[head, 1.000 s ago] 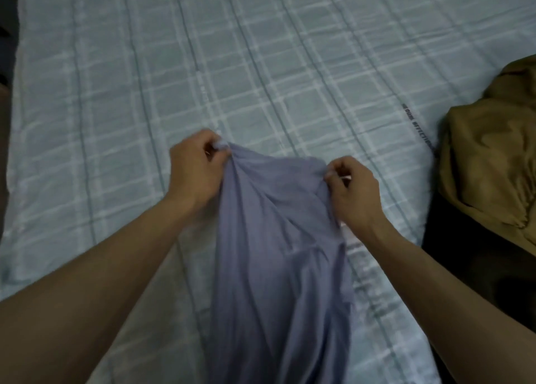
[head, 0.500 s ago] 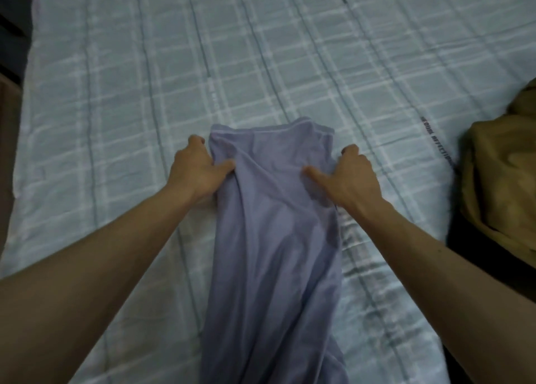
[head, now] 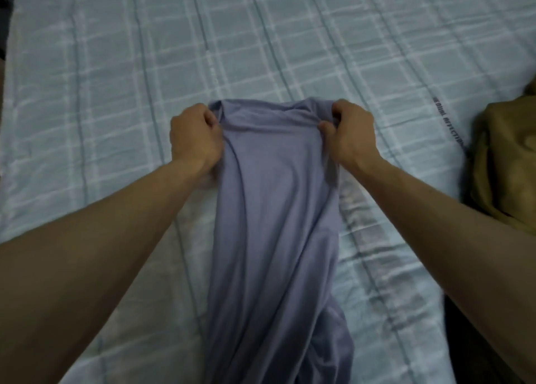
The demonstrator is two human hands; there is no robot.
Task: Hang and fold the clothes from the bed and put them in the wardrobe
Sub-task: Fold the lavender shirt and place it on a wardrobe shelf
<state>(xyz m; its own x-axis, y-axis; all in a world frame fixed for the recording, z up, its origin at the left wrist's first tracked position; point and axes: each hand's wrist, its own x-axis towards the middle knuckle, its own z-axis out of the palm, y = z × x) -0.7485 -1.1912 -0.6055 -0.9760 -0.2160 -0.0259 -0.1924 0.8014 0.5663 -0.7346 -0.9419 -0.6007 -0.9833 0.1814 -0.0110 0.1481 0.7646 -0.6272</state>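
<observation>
Lavender garment (head: 275, 209) lies lengthwise on the checked bedsheet (head: 116, 64), running toward us. Our left hand (head: 193, 138) and right hand (head: 349, 135) each pinch a far corner of it, fists closed. Brown clothing (head: 504, 166) sits well apart at right.

1. A bed (head: 290, 50) fills the view, covered by a pale blue checked sheet (head: 116, 93) with printed lettering toward its right side.
2. A lilac garment (head: 275, 224) lies lengthwise down its middle.
3. A tan garment (head: 507, 157) lies bunched at the right edge.
</observation>
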